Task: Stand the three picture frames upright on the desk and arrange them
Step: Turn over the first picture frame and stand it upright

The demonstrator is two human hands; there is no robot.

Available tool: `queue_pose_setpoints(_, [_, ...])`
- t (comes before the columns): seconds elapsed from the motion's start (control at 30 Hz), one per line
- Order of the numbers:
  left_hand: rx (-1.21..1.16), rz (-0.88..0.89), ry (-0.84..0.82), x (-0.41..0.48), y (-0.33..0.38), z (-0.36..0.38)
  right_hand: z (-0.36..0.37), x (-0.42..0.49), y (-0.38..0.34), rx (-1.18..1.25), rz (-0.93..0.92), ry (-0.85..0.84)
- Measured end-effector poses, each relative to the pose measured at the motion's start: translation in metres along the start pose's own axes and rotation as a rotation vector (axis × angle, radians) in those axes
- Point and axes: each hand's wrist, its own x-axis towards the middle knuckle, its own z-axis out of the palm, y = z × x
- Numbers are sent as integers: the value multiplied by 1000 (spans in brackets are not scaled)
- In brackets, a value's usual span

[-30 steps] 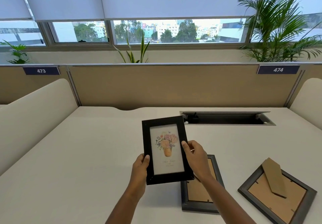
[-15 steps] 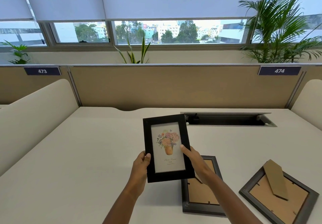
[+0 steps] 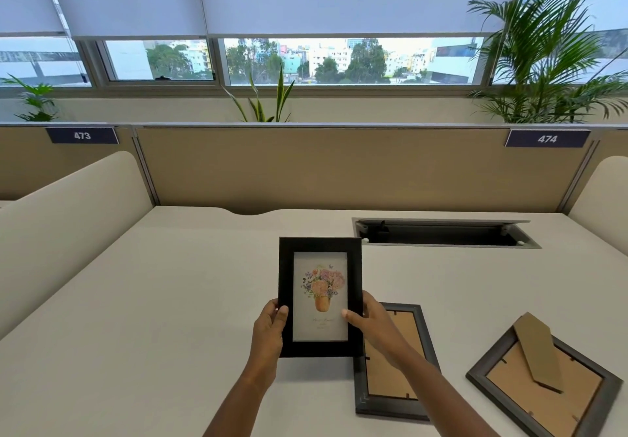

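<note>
Two hands hold one black frame (image 3: 320, 297) in the lower centre of the picture. The left hand (image 3: 270, 326) has its fingers closed around the frame's left edge, thumb on the front. The right hand (image 3: 372, 321) is closed on the right edge, its thumb lying over the glass. This frame faces the camera, showing flowers in a pot, with its upper part above the desk (image 3: 170, 300). Just right of it, partly under the right forearm, a second frame (image 3: 390, 382) lies face down. A third frame (image 3: 543, 379) lies face down at the lower right, its cardboard stand on top.
</note>
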Motion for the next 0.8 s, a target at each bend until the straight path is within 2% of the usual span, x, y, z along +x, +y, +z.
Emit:
queue_pose_setpoints(0.2, [21, 71, 46, 2, -3, -10, 17, 0, 5, -36, -37, 46])
queue_pose_setpoints(0.8, [11, 78, 170, 18, -29, -56, 68, 20, 5, -131, -60, -16])
